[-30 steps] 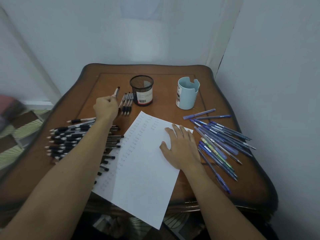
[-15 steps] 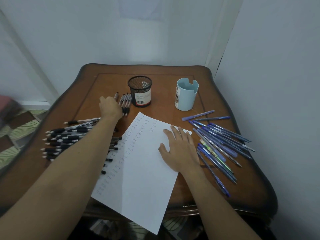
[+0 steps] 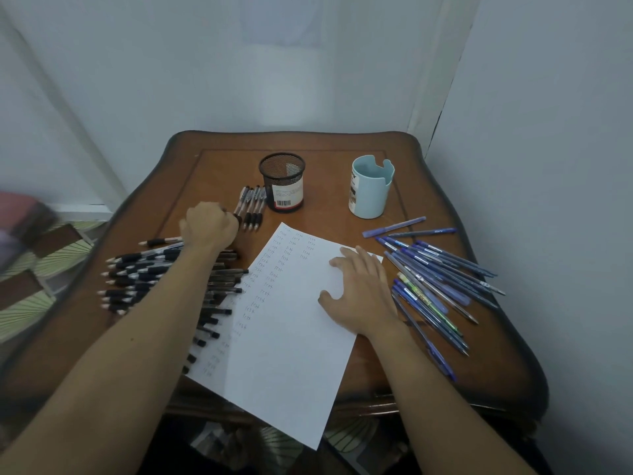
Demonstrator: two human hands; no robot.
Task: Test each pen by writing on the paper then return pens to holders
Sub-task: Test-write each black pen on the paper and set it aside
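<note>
My left hand is curled into a fist at the lower end of a black pen. That pen lies on the table as the leftmost of a short row of black pens beside the black mesh holder. My right hand rests flat with spread fingers on the white paper, which bears columns of small written marks. A light blue holder stands to the right of the mesh one. My left forearm covers part of a big pile of black pens.
Several blue pens lie fanned out at the right of the wooden table. White walls close in behind and to the right. The paper hangs over the table's front edge.
My left hand has come down from holding the black pen raised and has laid it on the table beside the row by the mesh holder. The right hand stays on the paper.
</note>
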